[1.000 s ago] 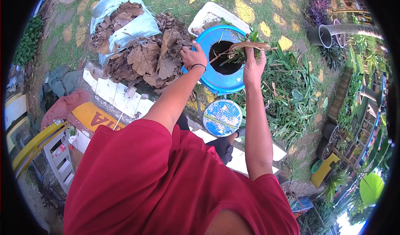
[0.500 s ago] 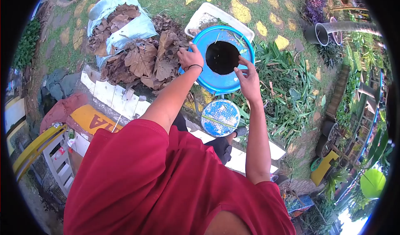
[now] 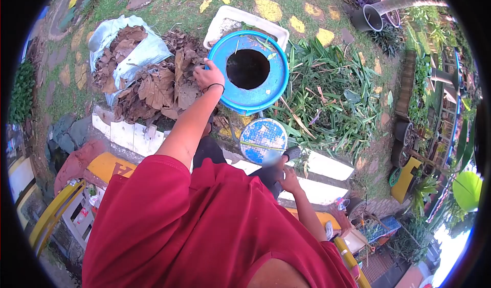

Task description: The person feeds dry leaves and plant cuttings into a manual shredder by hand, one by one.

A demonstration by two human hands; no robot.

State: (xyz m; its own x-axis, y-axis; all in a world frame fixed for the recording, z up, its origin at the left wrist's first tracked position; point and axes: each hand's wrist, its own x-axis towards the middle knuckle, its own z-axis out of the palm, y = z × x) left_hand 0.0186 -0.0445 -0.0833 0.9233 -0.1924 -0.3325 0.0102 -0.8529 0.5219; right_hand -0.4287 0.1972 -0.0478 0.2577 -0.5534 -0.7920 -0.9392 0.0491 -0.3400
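Note:
A blue barrel (image 3: pixel 249 96) with a round dark opening in its top stands ahead. My left hand (image 3: pixel 209 75) rests at the left edge of its rim, fingers bent over the edge. Down by my knee is my right hand (image 3: pixel 290 179), well below the barrel; its fingers are partly blurred, and whether they hold anything cannot be made out. Between the barrel and my legs sits a round blue and white lid-like top (image 3: pixel 263 137) with a yellow-green strip across it.
Dry brown leaves (image 3: pixel 156 88) spill from a pale sack (image 3: pixel 138 58) on the left. Cut green leaves (image 3: pixel 332 94) lie heaped on the right. Behind the barrel is a white tray (image 3: pixel 222 16). White slabs (image 3: pixel 327 165) cross in front of my legs.
My right hand has left the barrel's rim and dropped toward my knee. My left hand remains at the rim. The view has shifted, so the barrel appears further left.

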